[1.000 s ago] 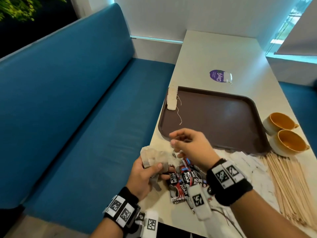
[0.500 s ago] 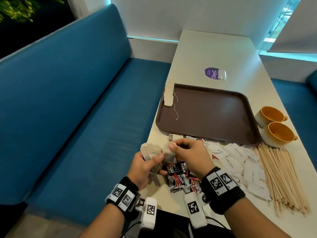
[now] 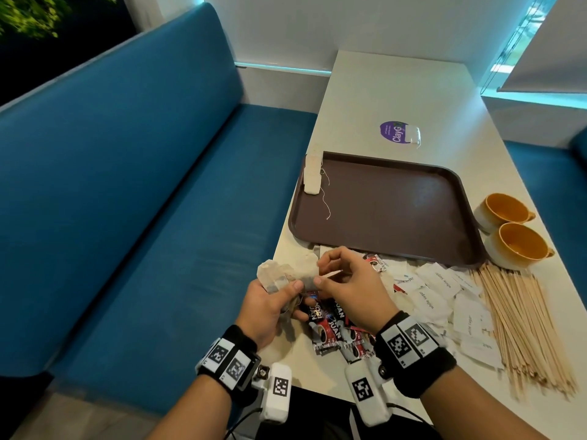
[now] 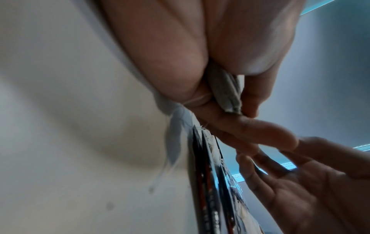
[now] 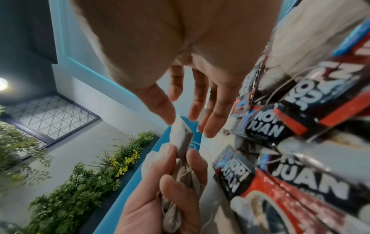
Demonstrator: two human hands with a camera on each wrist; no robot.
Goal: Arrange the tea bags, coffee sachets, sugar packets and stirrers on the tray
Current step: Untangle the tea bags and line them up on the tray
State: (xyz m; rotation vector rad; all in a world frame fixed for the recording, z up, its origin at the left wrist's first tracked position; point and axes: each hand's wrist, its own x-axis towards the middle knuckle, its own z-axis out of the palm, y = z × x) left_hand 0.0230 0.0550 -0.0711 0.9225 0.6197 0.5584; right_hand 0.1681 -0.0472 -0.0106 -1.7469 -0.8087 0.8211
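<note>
My left hand (image 3: 270,304) grips a bunch of pale tea bags (image 3: 279,274) at the table's near left edge. My right hand (image 3: 344,281) pinches one tea bag (image 5: 181,134) of that bunch between thumb and fingers. The left wrist view shows the tea bags (image 4: 226,93) wedged between my left fingers. Red and black coffee sachets (image 3: 330,331) lie under both hands. White sugar packets (image 3: 444,296) spread to the right, then a pile of wooden stirrers (image 3: 524,319). One tea bag (image 3: 313,174) lies in the far left corner of the brown tray (image 3: 397,204).
Two orange cups (image 3: 511,230) stand right of the tray. A purple sticker (image 3: 394,131) sits on the table beyond it. A blue bench seat (image 3: 158,217) runs along the table's left side.
My right hand came back down from above the sachets to the bunch in my left hand and now pinches a tea bag there. The left hand stayed put.
</note>
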